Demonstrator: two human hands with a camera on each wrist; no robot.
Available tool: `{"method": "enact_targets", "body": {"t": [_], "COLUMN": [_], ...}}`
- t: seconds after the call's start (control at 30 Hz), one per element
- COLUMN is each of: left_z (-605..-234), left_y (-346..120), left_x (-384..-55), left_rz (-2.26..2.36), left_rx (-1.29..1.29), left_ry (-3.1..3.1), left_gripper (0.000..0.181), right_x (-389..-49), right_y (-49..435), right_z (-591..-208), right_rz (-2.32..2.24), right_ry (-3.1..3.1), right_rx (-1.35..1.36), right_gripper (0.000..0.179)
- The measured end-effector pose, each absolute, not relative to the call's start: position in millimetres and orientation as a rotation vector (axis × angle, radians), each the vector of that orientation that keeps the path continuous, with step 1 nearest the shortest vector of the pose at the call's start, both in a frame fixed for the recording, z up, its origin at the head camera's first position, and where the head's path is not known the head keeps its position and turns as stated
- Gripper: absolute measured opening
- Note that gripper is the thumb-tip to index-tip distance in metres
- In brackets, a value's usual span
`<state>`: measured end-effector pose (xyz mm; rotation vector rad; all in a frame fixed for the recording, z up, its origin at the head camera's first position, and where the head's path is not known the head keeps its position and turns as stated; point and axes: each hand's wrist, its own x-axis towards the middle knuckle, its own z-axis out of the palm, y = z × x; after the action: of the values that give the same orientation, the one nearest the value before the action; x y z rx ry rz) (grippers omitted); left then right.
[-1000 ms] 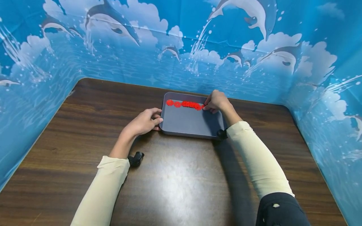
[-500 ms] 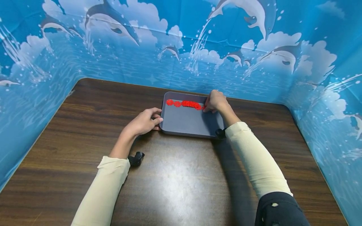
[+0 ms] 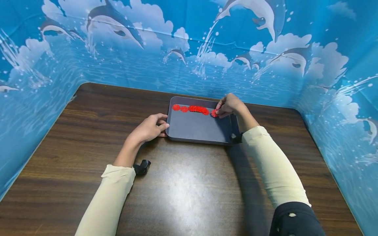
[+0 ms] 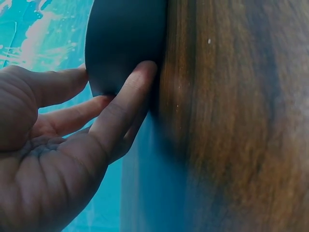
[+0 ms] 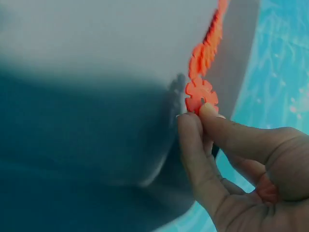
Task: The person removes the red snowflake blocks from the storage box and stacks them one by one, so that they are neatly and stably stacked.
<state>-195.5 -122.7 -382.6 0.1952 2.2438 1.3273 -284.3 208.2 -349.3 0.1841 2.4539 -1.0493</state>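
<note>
In the head view a grey rectangular tray (image 3: 200, 126) sits near the table's far edge. My left hand (image 3: 151, 127) touches its left side; in the left wrist view the fingertips rest against the outer wall (image 4: 128, 43) and rim. Over the tray's far right part, my right hand (image 3: 231, 105) pinches a red notched plastic interlocking disc (image 5: 202, 94) between thumb and index finger, its face tilted up. Left of it, along the far wall, lies an overlapping row of similar red discs (image 3: 198, 108). Two more discs, one of them at the far left (image 3: 176, 107), lie apart.
Brown wood-grain table (image 3: 183, 183) surrounds the tray. A blue dolphin-print curtain (image 3: 141, 65) stands close behind it and along both sides. Dark wrist cameras, such as the left one (image 3: 142, 167), protrude from both wrists.
My right hand has shifted slightly right, and the pinched disc, mostly hidden by the fingers before, now shows apart from the row. The left hand keeps its place at the tray.
</note>
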Motion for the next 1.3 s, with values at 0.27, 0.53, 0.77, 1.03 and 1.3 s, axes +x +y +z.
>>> {"method": "enact_targets", "body": {"t": [0.27, 0.53, 0.77, 1.03, 1.3], "left_z": [-383.0, -384.1, -382.5, -381.7, -381.6], "left_y": [-122.3, -124.9, -124.7, -123.4, -120.7], "left_x": [-193.6, -193.0, -193.9, -194.4, -196.9], "left_rz": [1.309, 1.347, 1.352, 1.344, 1.37], "left_rx": [0.168, 0.151, 0.155, 0.144, 0.142], "left_ry": [2.253, 2.213, 2.207, 2.204, 2.186], "left_gripper": [0.055, 0.055, 0.056, 0.056, 0.057], "right_x": [-279.2, -272.1, -264.6, -260.0, -255.4], "right_y": [235.9, 276.9, 315.2, 329.6, 327.6], "right_z": [-324.7, -314.8, -330.4, -358.9, -365.0], "right_rz": [-1.084, -1.022, -1.078, -1.158, -1.155], "right_ry": [2.432, 2.486, 2.39, 2.262, 2.314], "right_rx": [0.201, 0.25, 0.384, 0.556, 0.576], "right_gripper": [0.022, 0.022, 0.02, 0.015, 0.021]}}
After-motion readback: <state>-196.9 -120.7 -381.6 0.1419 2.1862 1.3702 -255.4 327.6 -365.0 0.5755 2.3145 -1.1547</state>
